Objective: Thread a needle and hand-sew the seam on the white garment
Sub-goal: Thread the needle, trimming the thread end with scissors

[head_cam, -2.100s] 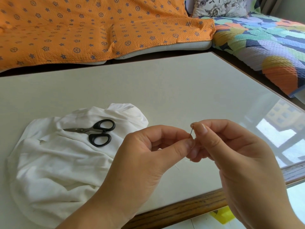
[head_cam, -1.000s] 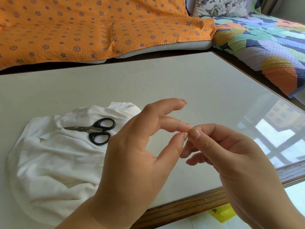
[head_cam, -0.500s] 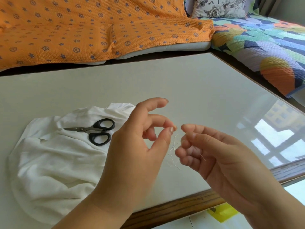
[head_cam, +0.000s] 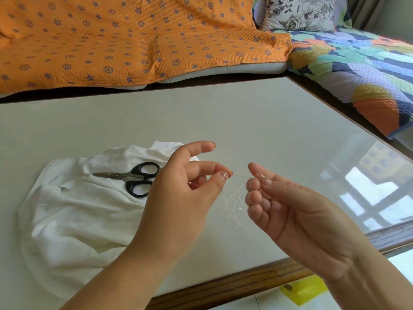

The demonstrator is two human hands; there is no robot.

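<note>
Left hand (head_cam: pixel 178 198) and right hand (head_cam: pixel 301 215) are raised over the near edge of the table (head_cam: pixel 245 119), fingertips facing each other with a small gap between. Left hand: back toward the camera, thumb and middle finger pinched together, index finger lifted free toward 12 o'clock. Right hand: palm up, fingers curled inward in a stack, thumb pressed to the index tip. A fine strand (head_cam: pixel 241 176) spans the gap, its ends pinched by both hands; whether it is the needle or taut thread cannot be told. Loose white thread (head_cam: pixel 232 204) hangs in tangled loops at 6 o'clock from the strand. The white garment (head_cam: pixel 78 220) lies crumpled on the table at 8 o'clock from the hands, partly hidden by the left forearm. Black-handled scissors (head_cam: pixel 134 177) rest on it, closed blades pointing to 9 o'clock. An orange patterned blanket (head_cam: pixel 134 41) lies beyond the table at 12 o'clock, and a multicoloured quilt (head_cam: pixel 357 70) at 2 o'clock.
</note>
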